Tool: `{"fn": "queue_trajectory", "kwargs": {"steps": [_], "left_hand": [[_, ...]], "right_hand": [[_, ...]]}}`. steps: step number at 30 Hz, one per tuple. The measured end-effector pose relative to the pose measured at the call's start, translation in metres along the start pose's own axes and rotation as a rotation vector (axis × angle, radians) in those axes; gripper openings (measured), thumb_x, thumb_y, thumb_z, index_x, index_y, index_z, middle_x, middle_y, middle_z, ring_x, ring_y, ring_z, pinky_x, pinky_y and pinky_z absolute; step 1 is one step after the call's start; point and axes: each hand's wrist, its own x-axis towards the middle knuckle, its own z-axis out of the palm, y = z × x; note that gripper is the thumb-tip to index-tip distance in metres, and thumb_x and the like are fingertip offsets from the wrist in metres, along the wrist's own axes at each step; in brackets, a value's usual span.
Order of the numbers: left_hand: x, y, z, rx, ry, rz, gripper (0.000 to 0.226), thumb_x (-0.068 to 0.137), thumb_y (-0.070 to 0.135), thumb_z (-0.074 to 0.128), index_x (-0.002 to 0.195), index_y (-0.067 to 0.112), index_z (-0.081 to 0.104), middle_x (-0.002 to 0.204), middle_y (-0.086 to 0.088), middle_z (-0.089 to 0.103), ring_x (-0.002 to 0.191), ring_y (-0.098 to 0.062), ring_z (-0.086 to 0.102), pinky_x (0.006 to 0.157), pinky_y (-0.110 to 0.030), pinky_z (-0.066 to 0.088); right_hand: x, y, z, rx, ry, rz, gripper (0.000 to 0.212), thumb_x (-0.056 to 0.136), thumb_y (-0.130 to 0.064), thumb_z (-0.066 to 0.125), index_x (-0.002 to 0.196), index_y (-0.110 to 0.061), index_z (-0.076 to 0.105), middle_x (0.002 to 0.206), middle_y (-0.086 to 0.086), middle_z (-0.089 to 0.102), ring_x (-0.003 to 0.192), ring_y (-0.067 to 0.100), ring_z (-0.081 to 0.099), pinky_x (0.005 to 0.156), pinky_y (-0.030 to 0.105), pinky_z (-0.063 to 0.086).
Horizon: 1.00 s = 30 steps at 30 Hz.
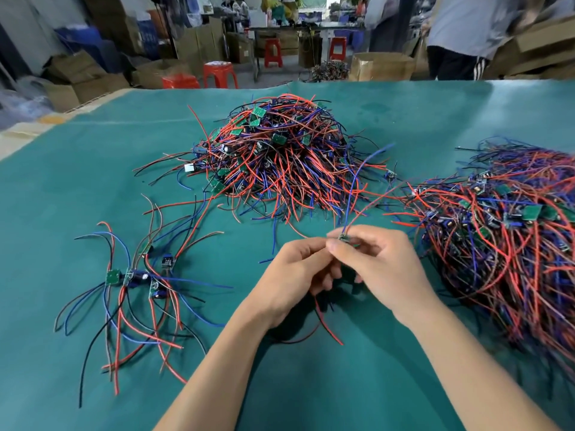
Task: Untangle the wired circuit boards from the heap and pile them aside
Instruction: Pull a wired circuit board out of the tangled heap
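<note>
A small green board (344,238) sits pinched between both hands above the teal mat (93,169), near the middle of the view. Only its top edge shows past the fingertips, so its long axis cannot be told. A blue wire (357,178) and a red wire (378,197) leave its far side and run up and away from the person, the blue one bending right toward its tip. More red and dark wires (323,321) hang from under the hands toward the person, their ends lying on the mat.

The right hand (378,265) has thumb and forefinger curled onto the board, clamping it. The left hand (298,269) meets it from the left, its fingertips closed on the same board or the wires at its base; which one cannot be told.

Beyond the hands lies the heap (277,157), a mound of red, blue and black wires with green boards poking out. At right a second, larger mass (504,231) stretches along the mat's edge. At left lies a small pile (137,281) of a few boards, their wires fanned out flat.
</note>
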Motion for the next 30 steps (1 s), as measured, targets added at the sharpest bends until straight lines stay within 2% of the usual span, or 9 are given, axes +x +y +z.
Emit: {"fn": "queue_trajectory", "kwargs": {"steps": [3,8,11,13,18,22,25,27,30], "left_hand": [[-0.001,0.002,0.002,0.000,0.009,-0.011,0.026,0.105,0.017,0.047,0.093,0.010,0.069,0.059,-0.005,0.061,0.043,-0.012,0.053,0.040,-0.019,0.037],[-0.003,0.005,0.002,-0.042,-0.095,-0.066,0.024,0.104,0.014,0.047,0.096,0.002,0.067,0.059,-0.010,0.065,0.044,-0.017,0.059,0.041,-0.021,0.044],[-0.004,0.005,0.003,-0.008,-0.150,-0.068,0.023,0.103,0.011,0.047,0.093,0.003,0.066,0.062,-0.009,0.067,0.048,-0.016,0.060,0.046,-0.021,0.046],[-0.003,0.005,0.005,-0.030,-0.133,-0.073,0.023,0.104,0.009,0.046,0.094,0.000,0.064,0.067,-0.010,0.068,0.052,-0.016,0.062,0.050,-0.021,0.049],[0.001,0.001,0.004,-0.097,-0.005,-0.026,0.021,0.103,0.006,0.046,0.100,-0.005,0.063,0.078,-0.013,0.070,0.060,-0.017,0.064,0.057,-0.021,0.051],[0.001,0.001,0.005,-0.113,0.022,-0.035,0.017,0.101,0.004,0.049,0.101,-0.007,0.063,0.080,-0.016,0.069,0.062,-0.017,0.064,0.058,-0.021,0.052],[0.003,0.001,0.005,-0.119,0.039,-0.041,0.016,0.100,0.002,0.049,0.101,-0.008,0.062,0.080,-0.017,0.068,0.062,-0.017,0.064,0.058,-0.020,0.051],[0.002,0.000,0.006,-0.119,0.049,-0.042,0.015,0.100,0.000,0.049,0.101,-0.008,0.062,0.080,-0.017,0.068,0.062,-0.017,0.064,0.058,-0.020,0.051],[0.002,-0.002,0.005,-0.119,0.061,-0.032,0.016,0.100,-0.001,0.049,0.102,-0.011,0.062,0.081,-0.017,0.067,0.063,-0.017,0.063,0.059,-0.020,0.051]], "right_hand": [[0.000,-0.004,-0.006,-0.001,0.059,-0.038,0.021,0.078,-0.051,0.070,0.083,-0.032,0.078,0.070,-0.005,0.072,0.065,0.013,0.064,0.063,0.048,0.059],[0.007,-0.010,-0.028,0.069,0.380,-0.063,0.016,0.081,-0.043,0.074,0.078,-0.028,0.078,0.074,-0.002,0.076,0.069,0.019,0.069,0.052,0.025,0.054],[0.010,-0.014,-0.059,0.119,0.605,-0.061,0.015,0.090,-0.030,0.074,0.076,-0.026,0.073,0.067,-0.009,0.073,0.057,0.008,0.062,0.047,0.017,0.047],[0.008,-0.022,-0.086,0.082,0.675,-0.064,0.020,0.088,-0.041,0.071,0.073,-0.028,0.068,0.064,-0.009,0.068,0.048,0.001,0.055,0.046,0.016,0.044],[0.024,-0.042,-0.143,-0.236,0.415,0.128,0.046,0.068,-0.076,0.064,0.073,-0.030,0.070,0.057,-0.010,0.064,0.046,0.013,0.048,0.038,0.015,0.032],[0.049,-0.037,-0.166,-0.867,0.261,0.208,0.078,0.055,-0.088,0.052,0.093,-0.023,0.072,0.087,0.010,0.077,0.086,0.036,0.073,0.083,0.048,0.059],[0.061,-0.043,-0.139,-1.008,0.232,0.128,0.067,0.063,-0.079,0.051,0.099,-0.028,0.075,0.088,0.000,0.080,0.096,0.034,0.073,0.089,0.044,0.058],[0.070,-0.046,-0.098,-1.012,0.037,0.002,0.049,0.073,-0.066,0.063,0.104,-0.031,0.075,0.094,-0.005,0.080,0.098,0.027,0.074,0.088,0.036,0.054],[0.098,-0.037,-0.038,-0.978,-0.244,-0.027,0.060,0.085,-0.047,0.074,0.139,-0.025,0.059,0.135,0.012,0.063,0.126,0.031,0.060,0.105,0.039,0.045]]}}
